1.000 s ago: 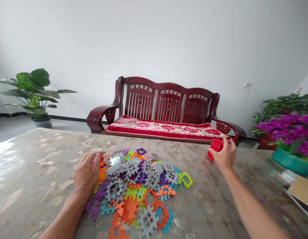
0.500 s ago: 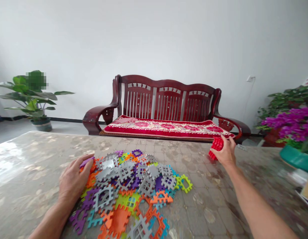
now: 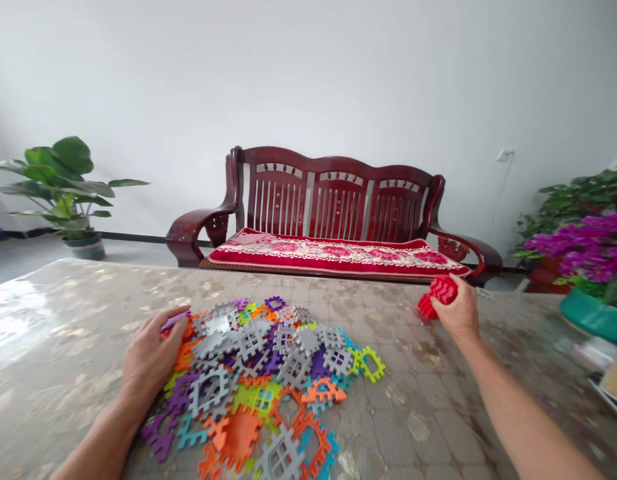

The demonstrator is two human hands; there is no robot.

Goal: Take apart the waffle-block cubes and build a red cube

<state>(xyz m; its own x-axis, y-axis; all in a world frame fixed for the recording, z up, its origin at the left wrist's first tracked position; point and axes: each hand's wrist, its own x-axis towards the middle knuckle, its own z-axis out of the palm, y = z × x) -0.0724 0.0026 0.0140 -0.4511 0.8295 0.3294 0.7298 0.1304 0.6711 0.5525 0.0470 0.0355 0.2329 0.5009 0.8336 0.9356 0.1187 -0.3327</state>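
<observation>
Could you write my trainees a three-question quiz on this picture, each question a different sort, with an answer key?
1. Which hand holds the red pieces?
A) left
B) right
C) both

2. True or false: the mixed-colour pile lies between the left hand and the right hand.

3. Fill in the colour: the flowers at the right of the view are ____.

Key:
1. B
2. True
3. purple
</observation>
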